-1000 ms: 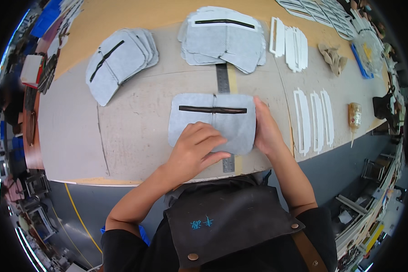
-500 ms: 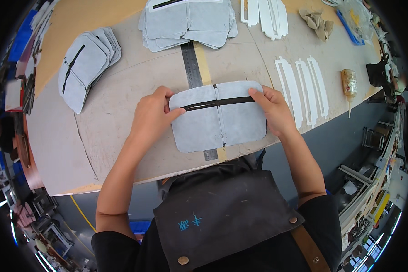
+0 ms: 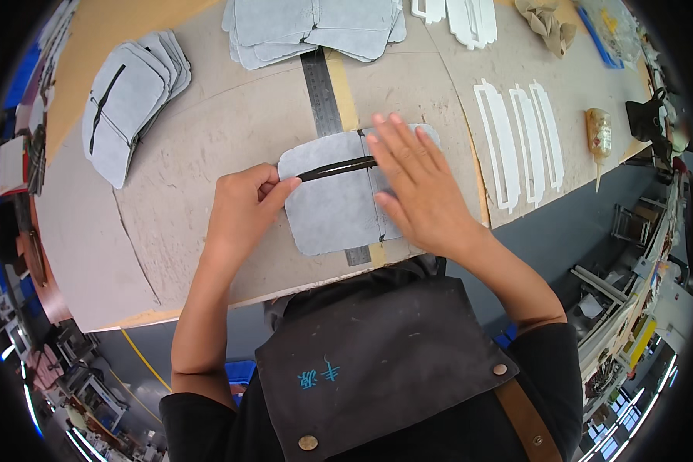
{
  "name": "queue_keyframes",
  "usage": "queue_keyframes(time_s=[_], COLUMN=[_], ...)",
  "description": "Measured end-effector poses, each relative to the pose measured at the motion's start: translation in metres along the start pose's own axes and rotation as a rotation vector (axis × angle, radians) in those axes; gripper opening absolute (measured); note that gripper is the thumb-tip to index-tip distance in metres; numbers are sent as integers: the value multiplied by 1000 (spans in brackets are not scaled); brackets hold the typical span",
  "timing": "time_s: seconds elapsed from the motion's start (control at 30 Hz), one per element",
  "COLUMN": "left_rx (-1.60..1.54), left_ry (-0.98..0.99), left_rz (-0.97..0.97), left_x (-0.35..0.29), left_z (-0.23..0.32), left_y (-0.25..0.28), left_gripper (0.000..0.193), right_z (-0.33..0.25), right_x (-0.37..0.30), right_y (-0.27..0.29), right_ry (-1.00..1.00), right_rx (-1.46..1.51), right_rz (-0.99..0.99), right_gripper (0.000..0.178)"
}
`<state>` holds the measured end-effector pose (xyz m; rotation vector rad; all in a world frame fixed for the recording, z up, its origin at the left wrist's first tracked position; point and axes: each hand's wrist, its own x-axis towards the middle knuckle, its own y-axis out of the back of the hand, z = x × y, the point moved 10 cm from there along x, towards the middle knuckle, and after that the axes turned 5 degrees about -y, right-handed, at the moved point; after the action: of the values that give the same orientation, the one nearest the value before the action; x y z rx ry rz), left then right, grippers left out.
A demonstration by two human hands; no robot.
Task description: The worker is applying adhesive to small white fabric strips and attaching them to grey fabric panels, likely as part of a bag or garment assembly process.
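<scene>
A pale grey rounded panel [image 3: 335, 208], looking like leather or fabric, lies before me over a metal ruler. A dark slot [image 3: 337, 167] runs across its upper part, and a seam crosses it lengthwise. With thumb and bent fingers, my left hand [image 3: 242, 202] pinches the panel's left edge at the slot's end. My right hand [image 3: 420, 185] lies flat over the panel's right half, fingers stretched out and thumb apart, hiding the slot's right end. Whether its palm presses on the panel or hovers just above, I cannot tell.
A stack of similar panels [image 3: 308, 31] sits at the back, another [image 3: 131, 100] at the left. White slotted strips [image 3: 499, 146] lie to the right, near a glue bottle [image 3: 599, 135] with a thin nozzle. Crumpled brown paper [image 3: 547, 27] is at the back right. The metal ruler [image 3: 321, 92] runs toward me.
My right hand has let go of the panel's right edge and moved left, flattening over the panel. My left hand keeps its pinch. The whole view has shifted slightly.
</scene>
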<state>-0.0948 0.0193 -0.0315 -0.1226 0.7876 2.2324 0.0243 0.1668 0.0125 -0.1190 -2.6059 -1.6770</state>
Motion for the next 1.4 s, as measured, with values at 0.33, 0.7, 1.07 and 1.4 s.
queue_keyframes(time_s=[0.33,0.7,1.07,1.4], left_rx=[73,161,714,793], left_ry=[40,-69,-712,-498], left_rz=[-18,20,97,28], left_x=[-1,0,-30,-40], left_z=[-7,-4,73,23], left_y=[12,15,-39,-37], left_gripper=[23,21,67,83], right_z=[-18,-20,-19,-16], right_x=[-4,-7,-6,-7], right_y=[-37,-36,-35,-36], right_ry=[22,15,79,72], right_rx=[-69,-77,-81,-59], right_rz=[-118,-113,-138,-136], right_gripper=[64,61,59,58])
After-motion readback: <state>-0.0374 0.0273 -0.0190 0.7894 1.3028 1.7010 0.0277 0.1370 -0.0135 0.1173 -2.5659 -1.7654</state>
